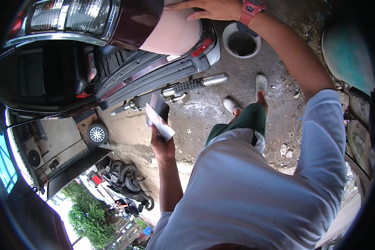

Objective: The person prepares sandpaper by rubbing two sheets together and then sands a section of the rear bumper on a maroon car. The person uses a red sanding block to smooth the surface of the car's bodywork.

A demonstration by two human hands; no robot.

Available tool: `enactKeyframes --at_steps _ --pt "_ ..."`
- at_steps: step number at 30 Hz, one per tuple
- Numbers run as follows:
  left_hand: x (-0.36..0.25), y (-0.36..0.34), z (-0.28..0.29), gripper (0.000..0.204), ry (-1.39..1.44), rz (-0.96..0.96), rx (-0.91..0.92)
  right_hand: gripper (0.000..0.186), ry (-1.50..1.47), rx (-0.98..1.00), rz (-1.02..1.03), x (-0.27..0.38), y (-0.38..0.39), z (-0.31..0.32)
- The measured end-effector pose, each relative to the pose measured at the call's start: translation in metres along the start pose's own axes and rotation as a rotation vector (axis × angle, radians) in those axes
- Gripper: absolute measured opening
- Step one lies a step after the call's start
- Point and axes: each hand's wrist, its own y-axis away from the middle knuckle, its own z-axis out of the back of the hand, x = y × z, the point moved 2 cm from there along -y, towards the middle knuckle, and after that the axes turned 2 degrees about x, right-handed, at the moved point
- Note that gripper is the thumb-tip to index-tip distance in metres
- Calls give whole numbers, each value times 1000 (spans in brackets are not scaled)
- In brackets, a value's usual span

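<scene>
My left hand (162,146) is closed round a folded sheet of sandpaper (160,125), pale on one face and dark on another, held in front of my body. My right hand (208,9) reaches to the top of the view. Its fingers lie stretched out on a pale beige patch (175,31) on the maroon vehicle's panel (133,25). A red watch (250,9) is on that wrist. Part of the right hand is cut off by the view's upper edge.
A white bucket (225,39) with dark liquid stands near the vehicle's corner. Beside the vehicle runs a chrome step bar (212,80). Farther left are a wheel (97,134) and parked motorbikes (131,183). A teal rounded object (348,58) is at the right.
</scene>
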Motion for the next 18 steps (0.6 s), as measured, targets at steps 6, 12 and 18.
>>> enactKeyframes --at_steps 6,12,18 --pt "5 0 -5 53 -4 -9 13 60 -35 6 -1 -17 -3 -4" --pt "10 0 -12 53 -7 7 -25 58 -121 49 -3 -33 -10 -6" --pt "19 0 -30 52 -17 25 22 57 -122 26 -59 -42 -13 -3"
